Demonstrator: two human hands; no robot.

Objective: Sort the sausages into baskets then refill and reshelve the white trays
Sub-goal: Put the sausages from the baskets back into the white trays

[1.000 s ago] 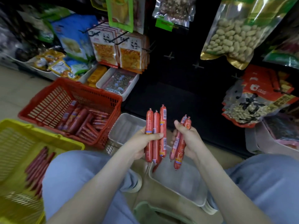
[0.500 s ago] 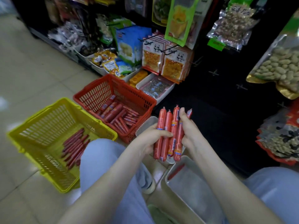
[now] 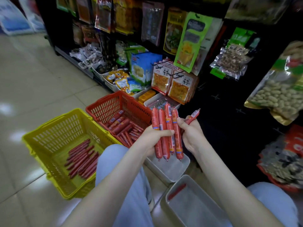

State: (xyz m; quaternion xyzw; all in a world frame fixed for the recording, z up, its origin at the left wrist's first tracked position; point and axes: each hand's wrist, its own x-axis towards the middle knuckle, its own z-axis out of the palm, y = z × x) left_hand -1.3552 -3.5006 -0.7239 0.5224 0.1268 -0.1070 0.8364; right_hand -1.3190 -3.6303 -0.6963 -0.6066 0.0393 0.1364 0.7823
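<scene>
- Left hand (image 3: 151,138) grips four thick sausages (image 3: 165,133) upright, labels readable.
- Right hand (image 3: 191,135) pinches one thin sausage (image 3: 194,115) apart (yellow basket (image 3: 49,125) sort, I'd guess).

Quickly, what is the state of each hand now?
Left hand: closed around a bunch of four thick red plastic-wrapped sausages.
Right hand: pinching one thin red wrapped sausage.

Setting: small shop, snack aisle. Dark rack (image 3: 218,102) beyond the right hand (image 3: 191,135), hung with bags of peanuts (image 3: 277,95) and panda-print snack packs (image 3: 178,86) on hooks. Left of the left hand (image 3: 152,138): red basket (image 3: 105,108) and yellow basket (image 3: 54,133) on a tiled floor (image 3: 41,79).
</scene>
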